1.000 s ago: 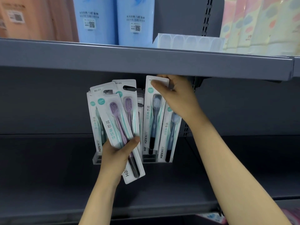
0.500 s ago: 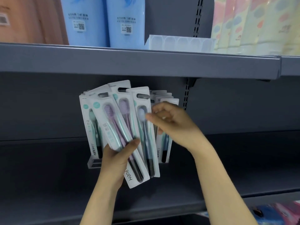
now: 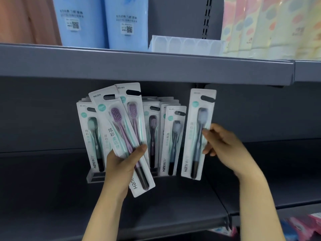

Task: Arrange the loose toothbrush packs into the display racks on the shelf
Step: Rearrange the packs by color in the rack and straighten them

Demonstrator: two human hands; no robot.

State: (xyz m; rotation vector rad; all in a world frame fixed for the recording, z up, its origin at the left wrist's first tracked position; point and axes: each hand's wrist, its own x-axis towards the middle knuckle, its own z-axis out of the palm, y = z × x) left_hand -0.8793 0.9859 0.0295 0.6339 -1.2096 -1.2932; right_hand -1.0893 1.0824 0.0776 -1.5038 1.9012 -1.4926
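r hand (image 3: 224,146) pinches one blue-brush pack (image 3: 198,134) beside rack (image 3: 97,177), l hand (image 3: 121,164) grips two purple packs (image 3: 121,136); next: slot into rt row.

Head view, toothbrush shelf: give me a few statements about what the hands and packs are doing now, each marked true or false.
1. The right hand holds one toothbrush pack upright. True.
2. The left hand holds nothing. False: it grips two purple-brush packs.
3. Packs already stand in the clear rack. True.
4. The right hand's pack sits in the rack. False: it is held to the rack's right.
5. The upper shelf carries only toothbrushes. False: blue packages stand there.
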